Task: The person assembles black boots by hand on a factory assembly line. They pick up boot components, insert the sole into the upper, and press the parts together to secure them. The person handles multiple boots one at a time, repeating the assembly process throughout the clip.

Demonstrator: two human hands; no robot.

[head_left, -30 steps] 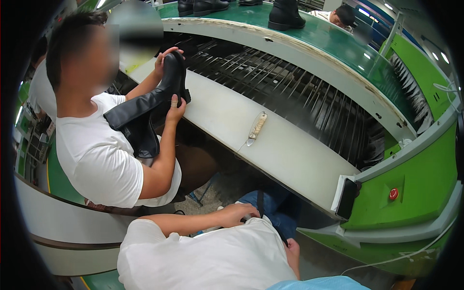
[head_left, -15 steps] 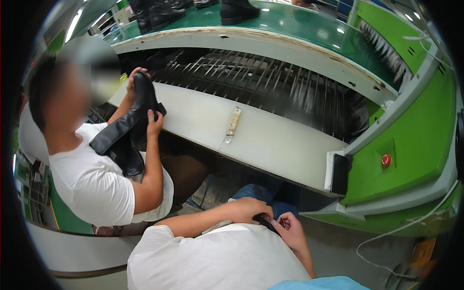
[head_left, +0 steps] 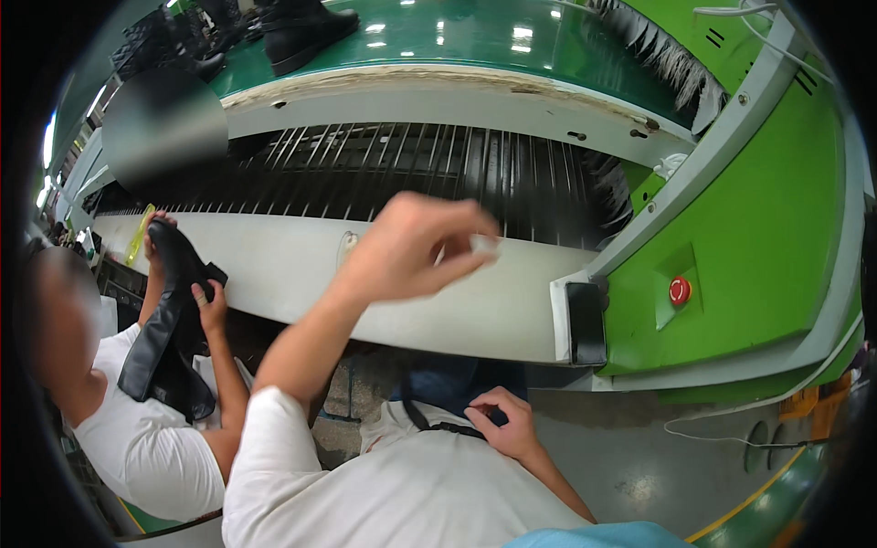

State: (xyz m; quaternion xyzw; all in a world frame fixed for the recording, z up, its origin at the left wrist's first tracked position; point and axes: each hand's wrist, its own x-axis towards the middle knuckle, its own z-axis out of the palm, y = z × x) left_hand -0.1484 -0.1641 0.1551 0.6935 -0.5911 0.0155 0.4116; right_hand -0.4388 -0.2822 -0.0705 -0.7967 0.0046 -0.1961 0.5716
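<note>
My left hand (head_left: 411, 248) is raised above the white ledge, blurred by motion. Its thumb and fingers curl together around a small whitish bit (head_left: 484, 245) that is too blurred to name. Down at my lap, my right hand (head_left: 508, 422) is closed on a black strap (head_left: 457, 429), which lies across my white shirt at the waist and loops up on the left side. Behind my left wrist, a small tool with a cream wrapped handle (head_left: 346, 245) lies on the ledge, mostly hidden.
At the left, a co-worker holds a tall black boot (head_left: 174, 301). Beyond the white ledge (head_left: 475, 310) run metal rollers (head_left: 438, 173) and a green conveyor (head_left: 438, 41) with black boots. On the right stands a green machine housing (head_left: 749, 274) with a red button (head_left: 680, 290); a black phone-like slab (head_left: 585, 322) is beside it.
My left hand has let go of the black strap and risen forward over the ledge. My right hand stays at the waist. The view has turned to the right.
</note>
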